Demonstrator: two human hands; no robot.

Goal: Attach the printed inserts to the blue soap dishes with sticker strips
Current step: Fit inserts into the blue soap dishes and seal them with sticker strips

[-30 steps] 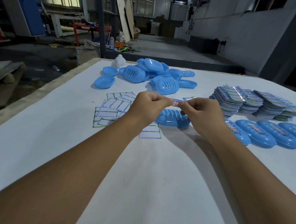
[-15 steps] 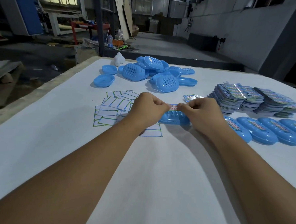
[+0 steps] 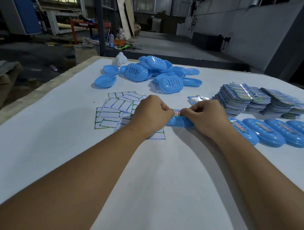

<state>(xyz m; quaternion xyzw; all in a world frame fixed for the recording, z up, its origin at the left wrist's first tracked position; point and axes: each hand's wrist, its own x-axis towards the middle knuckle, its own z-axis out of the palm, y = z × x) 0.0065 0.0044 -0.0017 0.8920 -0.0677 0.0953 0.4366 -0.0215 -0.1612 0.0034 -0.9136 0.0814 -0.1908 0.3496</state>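
Observation:
A blue soap dish (image 3: 179, 122) lies on the white table between my hands. A sticker strip (image 3: 177, 112) with red print stretches over its top. My left hand (image 3: 152, 113) pinches the strip's left end and my right hand (image 3: 203, 114) pinches its right end, both low on the dish. Whether an insert lies under the strip is hidden by my fingers. Sticker sheets (image 3: 116, 111) with green and blue borders lie fanned out under and left of my left hand.
A pile of loose blue dishes and lids (image 3: 150, 72) sits at the back. Stacks of printed inserts (image 3: 261, 101) stand at the right, with a row of finished dishes (image 3: 273, 132) in front of them. A white object (image 3: 120, 58) stands near the far edge.
Both hands have come down with the sticker strip from above the dish onto its top. The hands have drawn slightly closer to the dish.

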